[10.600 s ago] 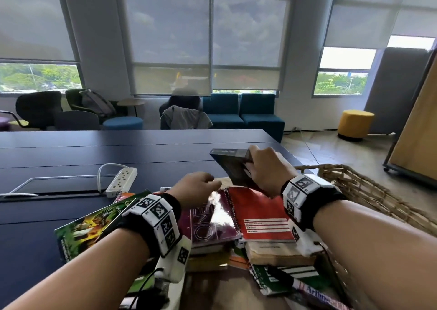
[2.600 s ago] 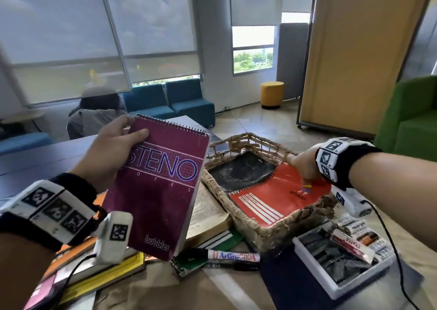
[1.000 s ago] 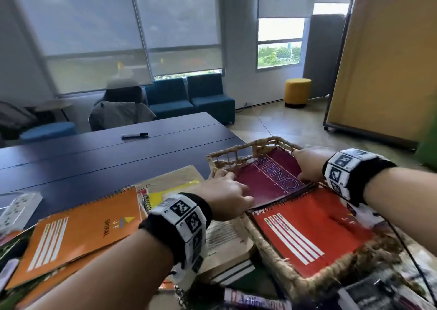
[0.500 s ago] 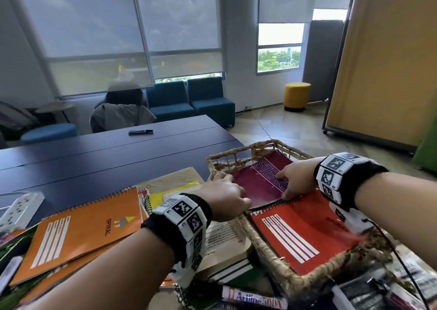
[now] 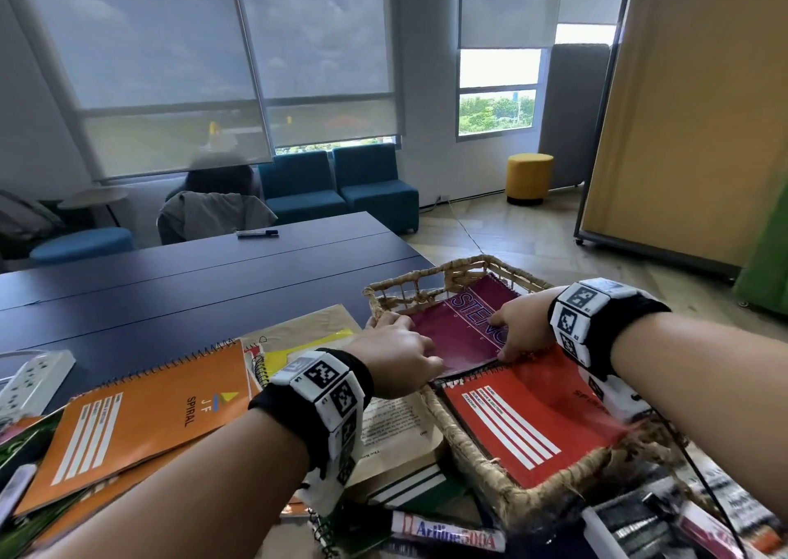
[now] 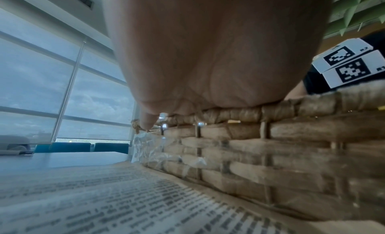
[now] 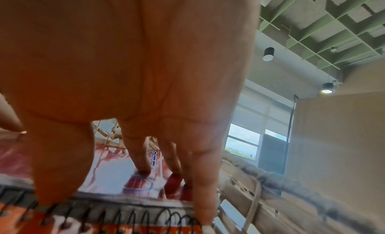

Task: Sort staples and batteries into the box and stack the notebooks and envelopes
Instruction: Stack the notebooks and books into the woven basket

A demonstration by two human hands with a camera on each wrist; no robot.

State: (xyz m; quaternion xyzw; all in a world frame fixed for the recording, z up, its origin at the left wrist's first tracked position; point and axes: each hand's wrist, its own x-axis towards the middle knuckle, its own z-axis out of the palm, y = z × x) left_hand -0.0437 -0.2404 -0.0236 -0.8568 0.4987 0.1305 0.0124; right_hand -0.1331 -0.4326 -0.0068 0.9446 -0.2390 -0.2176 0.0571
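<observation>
Woven basket: stands at the near right end of the dark blue bench; holds two notebooks.

Maroon STENO notebook: lies flat in the far half of the basket, its near edge overlapping the spiral-bound top of the red notebook, which fills the near half.

Right hand: fingers straight, spread, tips pressing down on the STENO cover beside the red notebook's wire binding; nothing gripped.

Left hand: rests over the basket's left rim at the STENO notebook's left edge; fingers bent downward; whether they pinch the notebook or only touch it cannot be told. In the left wrist view the palm sits on the rim.

Open printed book: just left of the basket, under the left wrist.

Orange spiral notebook: further left, on a loose pile.

Marker pen: near edge, in front of the basket.

White power strip: far left.

Staples, batteries: not identifiable; items at lower right are blurred.
</observation>
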